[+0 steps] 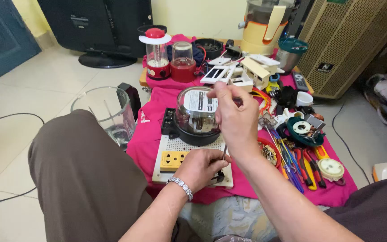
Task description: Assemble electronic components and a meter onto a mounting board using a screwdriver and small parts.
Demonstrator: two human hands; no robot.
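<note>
You sit over a low work surface draped in a pink cloth [151, 143], both hands busy at a white perforated board [169, 154]. Your right hand [236, 118] is raised above the board, its fingers pinched shut around the top of a thin screwdriver [224, 150] whose shaft drops almost straight down. Your left hand [200, 166], with a silver bracelet [181, 186] at the wrist, is curled closed at the board's near edge, fingertips steadying the lower end of the shaft. On the board, a glass-domed electric meter [195, 112] on a black base stands just behind your hands, and a yellow socket [172, 160] sits just left of your left hand. To the right, pliers and screwdrivers with coloured handles [298, 163] lie on the cloth. 2 red lamps [169, 60] stand at the far end, and a clear blender jug [106, 112] sits on the floor beside your left knee.
</note>
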